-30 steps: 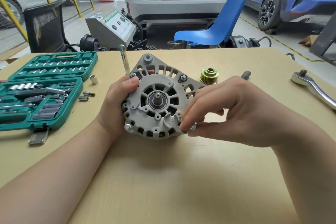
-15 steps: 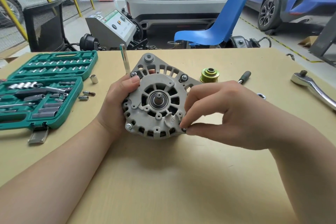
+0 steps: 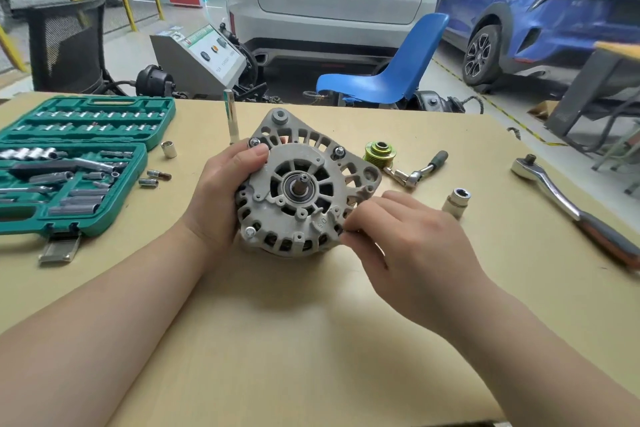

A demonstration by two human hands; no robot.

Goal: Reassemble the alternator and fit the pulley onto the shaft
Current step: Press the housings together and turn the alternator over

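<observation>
Two hands: both are on the alternator (image 3: 298, 198), which stands on the table (image 3: 311, 340) with its shaft (image 3: 303, 184) facing up and bare.
Left hand (image 3: 225, 191): curled round the housing's left rim, thumb on top, bracing it.
Right hand (image 3: 408, 246): fingertips pinched narrow at the lower-right rim, where the fourth bolt sits hidden beneath them.
Change: a second ago the right hand arched high over that corner and a bolt head showed at its fingertips; now the hand has rolled lower and flatter, uncovering the small ratchet (image 3: 415, 173) and a loose socket (image 3: 457, 201) behind it.
Meaning: this reads as finger-turning the last bolt; the housing looks closed but probably not yet tightened, and the pulley step is still to come.
Bolt heads in view: three (image 3: 254, 141), at upper left, upper right and lower left.
Pulley (image 3: 381, 154): one, lying just beyond the housing's right ear, off the shaft.
Ratchets: two, the small one and a large ratchet (image 3: 571, 208) at far right.
Loose sockets: two short, the second (image 3: 168, 149) near the socket case (image 3: 69, 163); one tall socket (image 3: 230, 121) stands upright behind the left hand.
Small bits (image 3: 159, 174): two, beside the case.
</observation>
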